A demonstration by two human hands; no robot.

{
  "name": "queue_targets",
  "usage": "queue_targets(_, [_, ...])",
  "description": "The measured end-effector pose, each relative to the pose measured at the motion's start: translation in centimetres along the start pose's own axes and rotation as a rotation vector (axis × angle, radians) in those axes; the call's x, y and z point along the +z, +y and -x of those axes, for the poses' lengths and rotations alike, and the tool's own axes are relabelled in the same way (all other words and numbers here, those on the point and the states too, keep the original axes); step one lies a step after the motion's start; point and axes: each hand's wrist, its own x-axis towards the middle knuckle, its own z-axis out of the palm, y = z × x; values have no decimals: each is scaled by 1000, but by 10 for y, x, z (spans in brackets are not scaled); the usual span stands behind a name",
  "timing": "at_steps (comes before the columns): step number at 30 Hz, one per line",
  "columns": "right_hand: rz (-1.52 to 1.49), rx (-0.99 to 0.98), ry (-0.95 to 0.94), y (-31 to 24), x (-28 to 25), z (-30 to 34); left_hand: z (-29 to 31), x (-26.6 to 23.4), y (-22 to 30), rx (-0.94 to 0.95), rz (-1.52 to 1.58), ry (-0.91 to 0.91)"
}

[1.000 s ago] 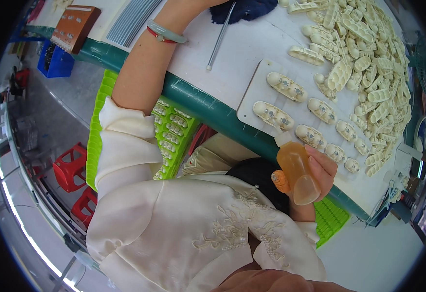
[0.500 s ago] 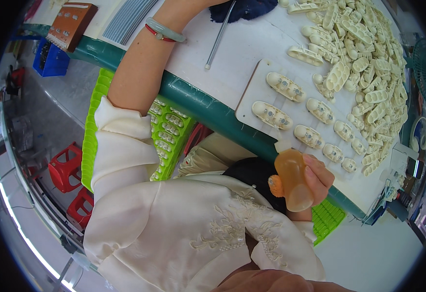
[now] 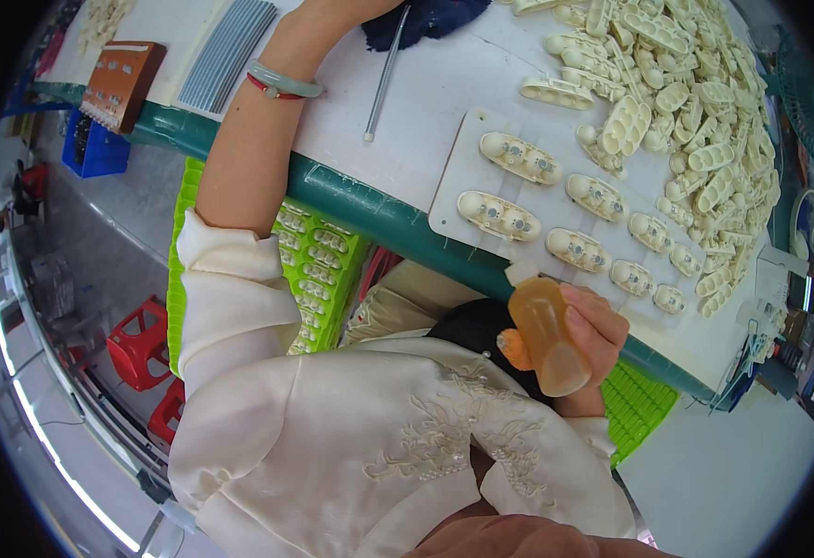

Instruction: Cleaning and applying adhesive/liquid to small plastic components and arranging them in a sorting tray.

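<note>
Amber bottle (image 3: 546, 330) being gripped by the right hand (image 3: 596, 335), right of the frame's centre.
The bottle is being clasped between thumb and fingers; it is probably light and squeezable, best being held mid-body, clear of its pale tip (image 3: 521, 272). The left hand (image 3: 362, 7) is being cropped by the top edge; its grip cannot be told. The white tabletop (image 3: 416, 126) is being heaped with cream parts (image 3: 690, 126) at upper right; a red stool (image 3: 132, 358) is being shown at left.

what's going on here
The person's right hand holds an amber bottle, its pale nozzle near the edge of a flat board that carries cream oval parts. The left hand, mostly cut off at the top, is by a dark blue cloth; its grip is out of view. A heap of cream pieces lies right of the board.
</note>
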Motion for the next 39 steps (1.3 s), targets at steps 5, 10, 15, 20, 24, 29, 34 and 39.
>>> queue_targets(5, [3,121,46,-5,-13,13,1,-8,8,-12,-87,2])
queue_targets(10, [16,69,65,3,-8,15,-1,2,5,-24,-71,-4])
queue_targets(15, [71,-3,95,4,-4,9,-1,2,3,2,-98,17])
queue_targets(20, [62,-13,140,6,-11,22,-1,1,3,8,-105,13])
queue_targets(24, [50,-10,132,6,-9,18,-3,4,5,-1,-87,12])
queue_targets(29, [91,-74,91,7,-7,12,0,5,5,-28,-115,15])
queue_targets(34, [3,-74,143,5,-21,22,-2,5,6,-9,-95,15])
queue_targets(39, [17,101,74,-3,-42,46,-1,4,5,-27,-88,4])
